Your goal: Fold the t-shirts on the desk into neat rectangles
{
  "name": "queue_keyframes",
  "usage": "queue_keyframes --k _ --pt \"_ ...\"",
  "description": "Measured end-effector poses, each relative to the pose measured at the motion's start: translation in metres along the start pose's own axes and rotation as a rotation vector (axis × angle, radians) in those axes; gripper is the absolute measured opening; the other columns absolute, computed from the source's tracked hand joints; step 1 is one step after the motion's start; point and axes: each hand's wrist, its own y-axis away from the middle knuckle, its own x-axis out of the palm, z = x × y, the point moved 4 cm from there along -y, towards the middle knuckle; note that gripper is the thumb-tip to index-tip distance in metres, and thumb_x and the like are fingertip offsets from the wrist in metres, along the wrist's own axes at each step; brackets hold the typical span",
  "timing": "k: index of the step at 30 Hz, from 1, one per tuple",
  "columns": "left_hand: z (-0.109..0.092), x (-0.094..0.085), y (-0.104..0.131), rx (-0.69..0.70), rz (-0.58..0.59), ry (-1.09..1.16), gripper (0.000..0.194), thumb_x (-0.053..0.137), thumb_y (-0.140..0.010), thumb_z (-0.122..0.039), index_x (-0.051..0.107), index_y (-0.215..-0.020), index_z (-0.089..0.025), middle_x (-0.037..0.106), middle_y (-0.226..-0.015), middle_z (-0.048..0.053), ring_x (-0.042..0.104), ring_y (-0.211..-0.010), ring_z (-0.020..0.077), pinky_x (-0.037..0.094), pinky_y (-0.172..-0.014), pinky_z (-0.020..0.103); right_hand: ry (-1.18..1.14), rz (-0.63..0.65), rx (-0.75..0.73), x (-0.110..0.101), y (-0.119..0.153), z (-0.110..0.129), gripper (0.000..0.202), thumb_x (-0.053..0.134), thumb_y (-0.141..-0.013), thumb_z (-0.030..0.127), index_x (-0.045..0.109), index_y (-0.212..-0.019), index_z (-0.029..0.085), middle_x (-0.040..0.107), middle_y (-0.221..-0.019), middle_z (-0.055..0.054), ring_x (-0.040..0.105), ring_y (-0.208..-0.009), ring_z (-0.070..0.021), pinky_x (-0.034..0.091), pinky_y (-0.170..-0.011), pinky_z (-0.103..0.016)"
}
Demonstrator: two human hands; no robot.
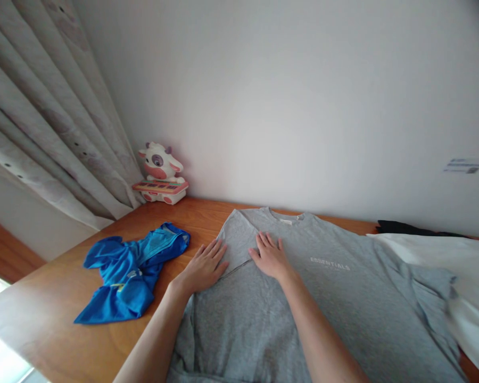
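A grey T-shirt (327,303) with white "ESSENTIALS" lettering lies spread out, its collar toward the wall. My left hand (207,266) rests flat on the edge of its left sleeve, fingers stretched out. On the upper left chest of the shirt, my right hand (269,256) is laid flat with its fingers slightly apart. A crease runs across the cloth between the two hands. Neither hand grips the fabric. The shirt's lower hem runs out of the bottom of the view.
A crumpled blue garment (131,276) lies left on the wooden table (64,287). A toy cow with a keyboard (162,175) stands in the back corner beside the curtain (51,106). White cloth (443,255) and black cloth (407,229) lie at right. A wall (295,106) bounds the back.
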Motion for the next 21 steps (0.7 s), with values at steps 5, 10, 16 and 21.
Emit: queue_keyframes --k 5,10,16,21 --pt "-0.011 -0.018 -0.001 -0.046 -0.031 0.029 0.057 0.039 -0.103 -0.05 0.05 -0.148 -0.017 0.042 -0.16 0.016 0.035 -0.15 0.0294 0.025 -0.123 0.056 -0.002 -0.042 0.016 -0.003 0.001 0.002 0.07 0.03 -0.101 0.047 0.03 -0.158 0.006 0.023 -0.167 -0.014 0.019 -0.155 -0.0307 0.007 -0.123 -0.062" --pt "-0.015 -0.021 -0.003 -0.04 -0.094 0.064 0.06 0.043 -0.102 -0.052 0.051 -0.147 -0.015 0.044 -0.158 0.018 0.037 -0.149 0.029 0.027 -0.124 0.051 -0.008 -0.165 -0.037 -0.003 0.002 0.009 0.067 0.031 -0.103 0.049 0.04 -0.154 0.007 0.034 -0.163 -0.018 0.024 -0.154 -0.032 0.008 -0.122 -0.064" --pt "-0.009 -0.017 0.002 -0.07 -0.08 0.077 0.066 0.045 -0.098 -0.063 0.051 -0.148 -0.02 0.044 -0.159 0.017 0.041 -0.147 0.0317 0.027 -0.122 0.054 -0.027 -0.145 -0.025 0.0 0.001 0.006 0.069 0.037 -0.101 0.053 0.04 -0.155 0.01 0.032 -0.164 -0.017 0.025 -0.153 -0.0333 0.009 -0.121 -0.065" --pt "-0.014 -0.023 -0.021 -0.139 -0.105 0.044 0.053 0.042 -0.102 -0.052 0.059 -0.139 -0.018 0.057 -0.148 0.017 0.049 -0.141 0.0328 0.027 -0.121 0.058 -0.035 -0.138 -0.021 -0.003 0.003 0.007 0.069 0.036 -0.101 0.052 0.039 -0.155 0.011 0.03 -0.164 -0.017 0.025 -0.153 -0.0321 0.009 -0.121 -0.064"
